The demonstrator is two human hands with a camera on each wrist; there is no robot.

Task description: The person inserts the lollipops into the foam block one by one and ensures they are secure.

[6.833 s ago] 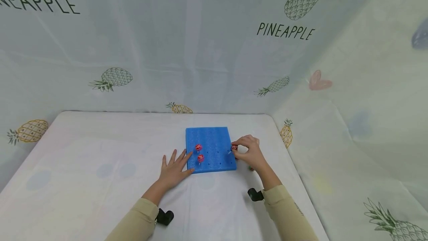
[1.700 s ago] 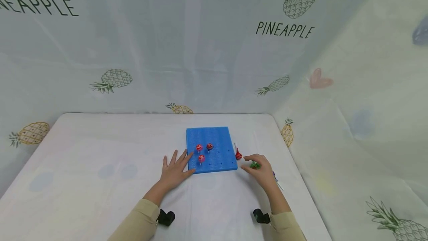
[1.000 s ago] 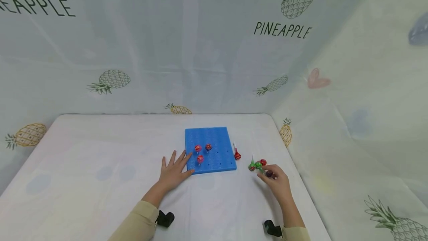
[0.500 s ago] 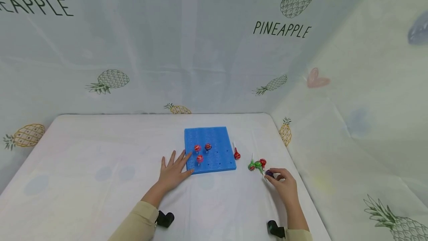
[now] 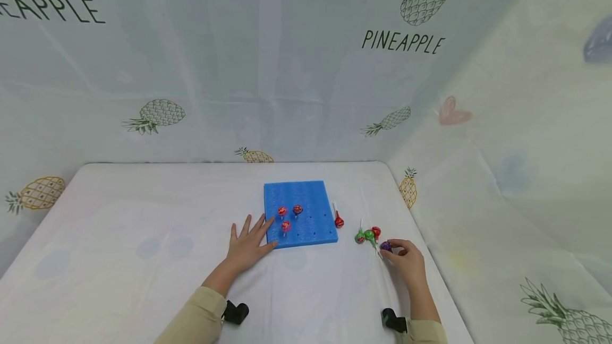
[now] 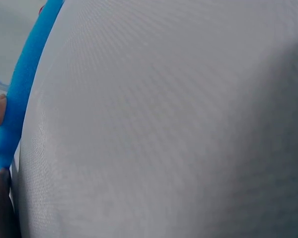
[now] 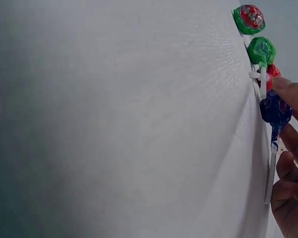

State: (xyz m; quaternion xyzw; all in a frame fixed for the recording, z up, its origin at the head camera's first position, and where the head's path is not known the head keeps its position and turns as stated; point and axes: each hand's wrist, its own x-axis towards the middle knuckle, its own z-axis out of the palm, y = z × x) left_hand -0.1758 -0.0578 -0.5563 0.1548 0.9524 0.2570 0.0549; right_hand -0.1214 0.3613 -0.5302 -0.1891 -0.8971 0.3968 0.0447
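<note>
Blue foam board (image 5: pixel 311 192) on the white bench (image 5: pixel 158 264), rows of small holes, 3 lollipops stuck in it heads up: a pink-red lollipop (image 5: pixel 282 211) on the left, a dark-red lollipop (image 5: pixel 297 209) to its right, a second pink-red lollipop (image 5: pixel 285 226) just nearer the person. Other holes show as bare dots.

Loose on the bench: 1 red lollipop (image 5: pixel 339 222) lying just beside the board's right edge, stick pointing away from the person. Farther right, a cluster: 2 green lollipops (image 5: pixel 360 238) side by side, plus 1 red-wrapped lollipop (image 5: pixel 376 231) close against them.

Hands: right hand (image 5: pixel 407 262) is pinched narrow on the head of the purple lollipop (image 5: pixel 385 247), right by that cluster (the wrist view shows it more blue, stick running down beside the curled fingers). Forearm comes in from the near right side.

Left hand (image 5: pixel 246 248) is wide, palm down, fingers spread on the bench, with a finger and the thumb reaching onto the board's left edge; nothing gripped.

Beige sleeves (image 5: pixel 198 315) on the forearms, a black wrist device (image 5: pixel 236 312) by each cuff. Pineapple-print curtain (image 5: pixel 229 68) behind.
</note>
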